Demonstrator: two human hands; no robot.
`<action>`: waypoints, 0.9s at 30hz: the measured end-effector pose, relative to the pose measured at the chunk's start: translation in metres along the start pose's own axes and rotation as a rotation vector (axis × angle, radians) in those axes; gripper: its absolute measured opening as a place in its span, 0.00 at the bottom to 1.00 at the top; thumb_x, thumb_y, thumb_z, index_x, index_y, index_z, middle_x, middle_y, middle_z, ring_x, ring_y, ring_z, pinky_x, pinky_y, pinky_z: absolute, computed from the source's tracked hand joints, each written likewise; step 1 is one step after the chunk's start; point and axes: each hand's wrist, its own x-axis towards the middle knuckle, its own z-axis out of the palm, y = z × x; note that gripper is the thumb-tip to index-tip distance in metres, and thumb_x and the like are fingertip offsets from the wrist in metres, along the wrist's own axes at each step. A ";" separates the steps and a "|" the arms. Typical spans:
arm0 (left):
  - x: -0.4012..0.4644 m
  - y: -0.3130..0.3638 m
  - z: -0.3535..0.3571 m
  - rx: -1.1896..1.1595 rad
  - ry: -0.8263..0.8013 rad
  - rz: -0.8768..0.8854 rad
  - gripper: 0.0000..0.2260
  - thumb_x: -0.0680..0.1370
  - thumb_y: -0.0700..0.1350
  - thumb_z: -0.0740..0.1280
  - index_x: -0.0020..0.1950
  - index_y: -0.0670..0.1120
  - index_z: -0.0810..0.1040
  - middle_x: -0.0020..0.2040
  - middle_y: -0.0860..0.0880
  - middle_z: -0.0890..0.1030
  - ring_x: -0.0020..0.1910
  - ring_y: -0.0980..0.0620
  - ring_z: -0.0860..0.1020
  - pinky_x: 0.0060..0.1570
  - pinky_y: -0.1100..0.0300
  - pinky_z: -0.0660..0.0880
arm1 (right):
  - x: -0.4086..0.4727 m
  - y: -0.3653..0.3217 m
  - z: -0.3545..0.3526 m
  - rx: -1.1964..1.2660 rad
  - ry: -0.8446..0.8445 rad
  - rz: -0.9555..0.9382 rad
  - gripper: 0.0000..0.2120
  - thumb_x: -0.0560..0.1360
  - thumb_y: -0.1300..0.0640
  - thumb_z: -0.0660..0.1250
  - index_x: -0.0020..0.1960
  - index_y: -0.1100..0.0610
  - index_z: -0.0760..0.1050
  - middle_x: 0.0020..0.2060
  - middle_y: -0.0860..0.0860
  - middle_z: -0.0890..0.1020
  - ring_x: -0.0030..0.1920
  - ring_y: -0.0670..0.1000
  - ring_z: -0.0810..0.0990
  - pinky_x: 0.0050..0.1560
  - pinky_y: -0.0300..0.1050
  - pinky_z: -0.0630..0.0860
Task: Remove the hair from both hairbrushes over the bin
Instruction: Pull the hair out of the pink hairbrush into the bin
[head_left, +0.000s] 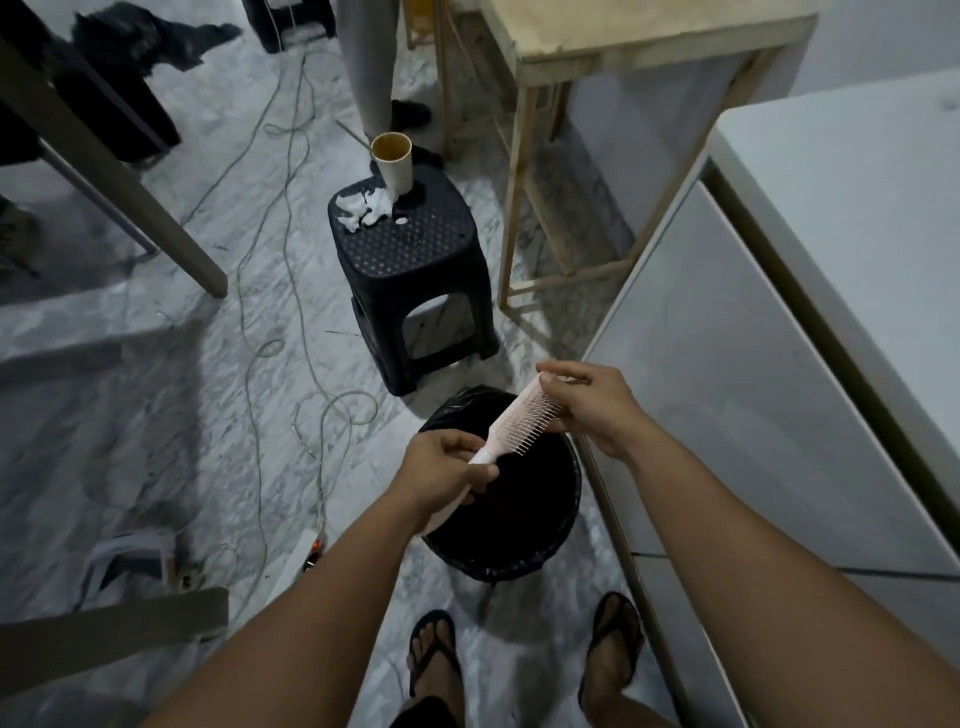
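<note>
Two bare forearms are being reached forward from the bottom of the view, above sandalled feet on the marble floor (156, 426). The left hand (441, 473) is being closed firmly round the handle of a pale pink hairbrush (519, 423), all fingers curled in, with the thumb laid across the neck. The brush is being held slanted, head up and to the right, directly above the open mouth of the black bin (558, 540), which is lined with a dark bag. The right hand (592, 410) is being pressed to the brush head, its fingertips pinched together among the bristles near the tip; whether any hair is actually caught between them cannot be told, the strands being too fine to be made out.

The plucking of hair from one brush is judged to be in hand. A second hairbrush is not being seen anywhere in view, so how much of the task is left cannot be judged. Next, the pinched fingers are likely to be drawn away from the bristles and opened over the bin, with the brush kept above its mouth so that nothing is dropped onto the floor or the black stool (410, 249) behind.
</note>
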 end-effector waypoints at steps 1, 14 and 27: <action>-0.005 0.006 -0.001 0.007 -0.016 0.005 0.11 0.71 0.33 0.75 0.52 0.38 0.82 0.42 0.42 0.83 0.31 0.51 0.79 0.31 0.60 0.77 | -0.006 -0.007 -0.002 0.014 0.023 -0.010 0.07 0.75 0.62 0.70 0.53 0.60 0.82 0.44 0.57 0.81 0.41 0.53 0.82 0.36 0.49 0.84; -0.045 0.078 -0.017 0.121 -0.024 0.135 0.08 0.73 0.34 0.73 0.52 0.38 0.84 0.39 0.43 0.82 0.32 0.51 0.78 0.33 0.59 0.76 | -0.058 -0.077 -0.024 -0.255 0.181 -0.204 0.12 0.76 0.61 0.69 0.58 0.57 0.81 0.52 0.56 0.82 0.49 0.55 0.82 0.47 0.50 0.83; -0.052 0.080 -0.033 0.211 0.014 0.157 0.06 0.74 0.37 0.73 0.50 0.39 0.86 0.37 0.42 0.82 0.30 0.51 0.77 0.33 0.57 0.74 | -0.067 -0.059 -0.005 -0.815 0.088 -0.491 0.13 0.71 0.53 0.74 0.56 0.45 0.83 0.55 0.47 0.74 0.61 0.54 0.72 0.66 0.49 0.69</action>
